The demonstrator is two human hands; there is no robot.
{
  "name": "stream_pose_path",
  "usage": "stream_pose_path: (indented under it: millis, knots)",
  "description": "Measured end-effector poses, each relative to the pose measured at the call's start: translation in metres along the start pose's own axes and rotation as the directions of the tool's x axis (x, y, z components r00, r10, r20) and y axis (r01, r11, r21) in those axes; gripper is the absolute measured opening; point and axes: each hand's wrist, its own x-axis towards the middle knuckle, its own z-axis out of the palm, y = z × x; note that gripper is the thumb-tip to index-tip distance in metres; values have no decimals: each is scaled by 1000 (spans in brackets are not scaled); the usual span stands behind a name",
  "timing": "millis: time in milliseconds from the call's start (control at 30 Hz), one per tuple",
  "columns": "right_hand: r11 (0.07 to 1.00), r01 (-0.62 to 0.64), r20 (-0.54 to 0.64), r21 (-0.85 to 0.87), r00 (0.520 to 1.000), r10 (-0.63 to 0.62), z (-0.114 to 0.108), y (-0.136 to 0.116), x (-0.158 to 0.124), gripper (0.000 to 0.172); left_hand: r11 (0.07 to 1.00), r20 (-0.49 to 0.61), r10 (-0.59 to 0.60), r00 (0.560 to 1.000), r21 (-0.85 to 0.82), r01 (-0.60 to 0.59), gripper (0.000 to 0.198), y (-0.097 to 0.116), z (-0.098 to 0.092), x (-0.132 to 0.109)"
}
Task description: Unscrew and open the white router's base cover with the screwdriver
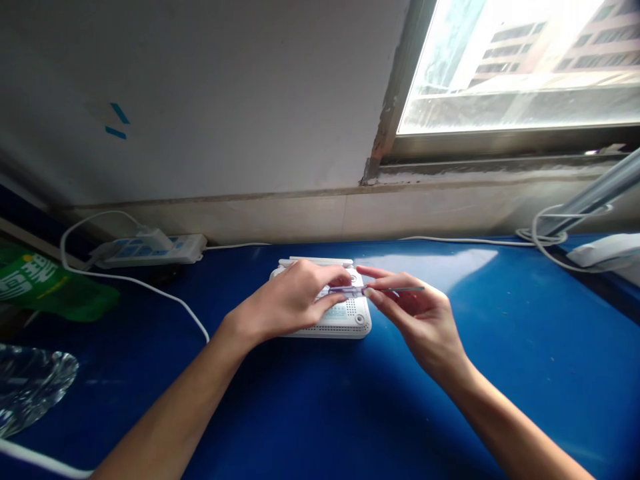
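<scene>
Nearest first: both forearms come in from the bottom of the view over a glossy blue tabletop (400, 413). The right hand (417, 320) holds a slim pen-type screwdriver (380, 289) with a clear purple barrel, pinched between thumb and forefinger at about its middle; the other fingers fan out, clear of it. The shaft lies nearly level, just above the case. Which end is the working tip can't be told at this size.

The left hand (287, 300) is arched over a white router (345, 319), its fingers curving across the top and its thumb side toward the front. Whether it is clamping the case or only resting there can't be told. The far end of the barrel reaches the left fingers, apparently touching them.

The router lies flat at mid-table, its vented top partly hidden, with pale antennas (315, 261) folded back along the far edge. Technique, as judged: the light pinch suits fine control, and the broad left hand makes a good brace — a low, level tool keeps the wrist relaxed.

To the near left lies crumpled clear plastic (30, 387), with green printed packaging (37, 283) beyond. A white cable (135, 287) loops to a white power strip (150, 250) against the wall. Far right, a white device (605, 250) and a coiled cord (543, 233) sit below a bright window (520, 67).
</scene>
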Motion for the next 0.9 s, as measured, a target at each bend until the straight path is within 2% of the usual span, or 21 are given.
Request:
stream_pose_path:
  millis: [133, 267, 333, 367, 467, 567, 633, 667, 800, 900]
  knots:
    - [999, -33, -1, 37, 999, 33, -2, 6, -1, 9, 993, -2, -28, 1000, -113, 28, 24, 1, 7, 1]
    - [988, -112, 3, 103, 994, 112, -5, 9, 0, 18, 924, -61, -198, 978, -345, 166, 30, 2, 12, 3]
    - [984, -137, -18, 113, 990, 140, -6, 8, 1, 21, 910, -107, -272, 956, -351, 220, 43, 3, 11, 4]
    - [986, -140, -37, 90, 989, 144, -7, 6, 2, 23, 923, -125, -289, 949, -298, 242, 48, 3, 9, 4]
    - [983, -130, -83, -130, 989, 120, -15, -4, 7, 31, 961, -107, -275, 955, -17, 275, 59, -2, 3, 0]
    - [902, -117, -34, -415, 993, 113, -30, -14, 15, 43, 957, 1, -242, 970, 164, 239, 88, -15, -2, -8]
    - [829, -139, 56, -542, 978, 201, -44, -19, 19, 49, 953, 94, -252, 963, 194, 231, 107, -24, -3, -13]
    - [788, -116, 107, -604, 969, 224, -51, -21, 21, 46, 954, 123, -255, 959, 191, 229, 111, -27, -4, -14]
    - [678, 20, 253, -735, 935, 247, -75, -25, 26, 38, 973, 160, -219, 962, 103, 205, 106, -31, -7, -15]
    - [627, 54, 304, -777, 905, 298, -84, -27, 26, 35, 979, 199, -203, 959, 49, 198, 106, -32, -13, -15]
